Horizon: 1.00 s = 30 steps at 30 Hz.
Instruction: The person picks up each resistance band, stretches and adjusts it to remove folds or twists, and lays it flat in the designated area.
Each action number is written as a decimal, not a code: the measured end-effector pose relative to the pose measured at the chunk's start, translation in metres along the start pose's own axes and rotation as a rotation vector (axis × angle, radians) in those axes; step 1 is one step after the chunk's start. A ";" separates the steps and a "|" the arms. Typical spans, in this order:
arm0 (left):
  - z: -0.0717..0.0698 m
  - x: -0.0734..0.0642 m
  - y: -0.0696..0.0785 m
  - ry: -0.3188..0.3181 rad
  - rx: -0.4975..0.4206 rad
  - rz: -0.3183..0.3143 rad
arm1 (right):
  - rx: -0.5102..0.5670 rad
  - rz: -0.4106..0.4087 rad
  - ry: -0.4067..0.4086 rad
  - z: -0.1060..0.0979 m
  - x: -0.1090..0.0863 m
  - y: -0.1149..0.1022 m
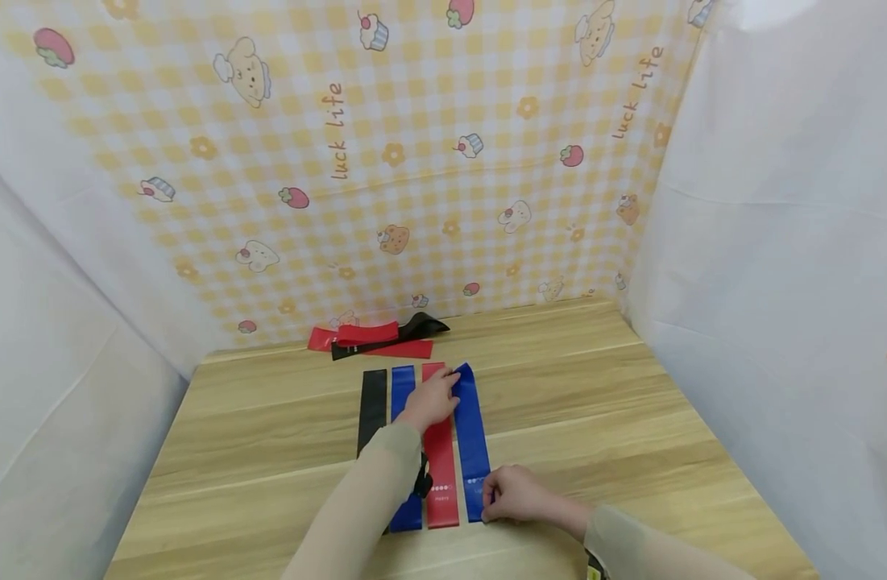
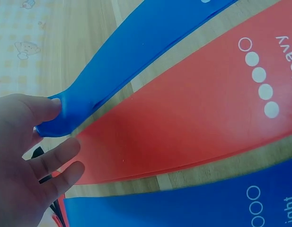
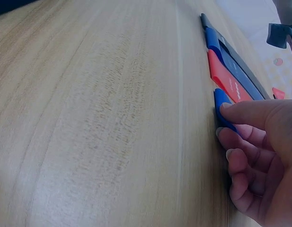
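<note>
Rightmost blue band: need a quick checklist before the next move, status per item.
1. Far end of the rightmost blue band held: ok, left hand pinches it.
2. Near end held: ok, right hand pinches it.
3. Band lying flat: not ok, far end is bent at the left thumb.
4. Near half apart from the red band: ok, bare table shows between.
5. Printed label fully readable: cannot tell, right hand covers part in the head view.
</note>
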<state>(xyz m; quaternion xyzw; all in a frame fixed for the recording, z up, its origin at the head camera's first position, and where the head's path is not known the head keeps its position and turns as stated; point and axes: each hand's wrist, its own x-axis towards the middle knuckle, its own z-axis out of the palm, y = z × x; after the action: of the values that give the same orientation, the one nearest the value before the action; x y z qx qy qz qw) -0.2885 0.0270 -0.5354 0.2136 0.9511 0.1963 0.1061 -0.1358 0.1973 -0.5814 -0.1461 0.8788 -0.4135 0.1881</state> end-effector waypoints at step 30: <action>-0.012 -0.018 -0.037 0.052 -0.066 -0.002 | 0.022 0.003 -0.069 -0.016 0.012 -0.018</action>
<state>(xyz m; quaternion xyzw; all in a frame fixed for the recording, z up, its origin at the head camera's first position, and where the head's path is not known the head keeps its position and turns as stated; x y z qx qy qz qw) -0.2896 -0.0157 -0.5377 0.2041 0.9467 0.2331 0.0886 -0.1520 0.1921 -0.5598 -0.1569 0.8675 -0.4173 0.2207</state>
